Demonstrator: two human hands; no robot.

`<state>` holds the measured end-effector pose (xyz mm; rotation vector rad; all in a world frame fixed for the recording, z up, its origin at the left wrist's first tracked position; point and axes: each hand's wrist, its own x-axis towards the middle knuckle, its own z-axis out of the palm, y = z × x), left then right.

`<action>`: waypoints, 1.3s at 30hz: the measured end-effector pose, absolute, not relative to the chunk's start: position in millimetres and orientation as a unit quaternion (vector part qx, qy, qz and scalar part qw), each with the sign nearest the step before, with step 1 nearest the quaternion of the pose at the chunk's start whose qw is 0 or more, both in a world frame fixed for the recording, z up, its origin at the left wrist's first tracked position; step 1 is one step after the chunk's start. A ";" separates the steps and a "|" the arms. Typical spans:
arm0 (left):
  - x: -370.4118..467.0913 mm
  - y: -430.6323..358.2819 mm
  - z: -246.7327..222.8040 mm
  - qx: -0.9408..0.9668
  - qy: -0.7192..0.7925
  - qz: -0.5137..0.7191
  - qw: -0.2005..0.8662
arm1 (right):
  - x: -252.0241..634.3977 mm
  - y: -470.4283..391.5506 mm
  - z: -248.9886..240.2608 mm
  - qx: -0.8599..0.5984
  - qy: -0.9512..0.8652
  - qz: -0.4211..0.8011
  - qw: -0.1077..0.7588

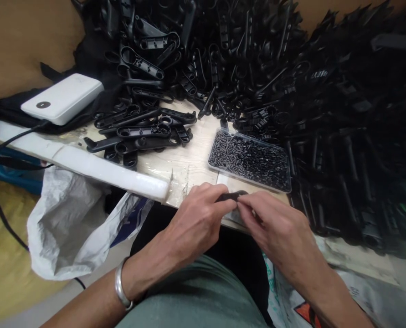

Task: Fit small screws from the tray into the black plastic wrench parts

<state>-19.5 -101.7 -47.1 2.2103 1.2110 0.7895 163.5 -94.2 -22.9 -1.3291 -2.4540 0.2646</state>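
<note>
Close to the table's front edge, my left hand [203,214] is wrapped round a black plastic part [230,196], mostly covered by the fingers. My right hand [274,218] meets it at the part's right end, thumb and forefinger pinched together. Whatever sits between those fingertips is too small or hidden to make out. Just beyond the hands lies a clear plastic box [249,159] filled with tiny dark metal pieces, which look like screws. To its left, a small heap of black plastic arms [143,132] with ring-shaped ends rests on the wooden table [196,155].
A large pile of similar black parts [216,50] covers the back and right side. At the left, a white power bank [62,98] with a black cable [4,146] lies on dark cloth. White foam [86,161] lines the front edge, above an open white sack [66,223].
</note>
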 end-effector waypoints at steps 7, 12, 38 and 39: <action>-18.4 -103.4 -48.9 0.823 0.445 0.270 0.227 | 166.2 -91.3 -18.0 -0.491 -0.836 0.171 0.177; -18.4 -103.6 -48.7 0.828 0.443 0.262 0.221 | 162.5 -86.6 -13.3 -0.526 -0.820 0.174 0.144; -20.3 -99.0 -56.3 0.813 0.404 0.331 0.258 | 126.3 -86.7 4.2 -0.528 -0.835 -0.050 -0.146; -20.5 -98.8 -56.2 0.810 0.404 0.335 0.262 | 126.3 -85.1 5.7 -0.531 -0.833 -0.042 -0.151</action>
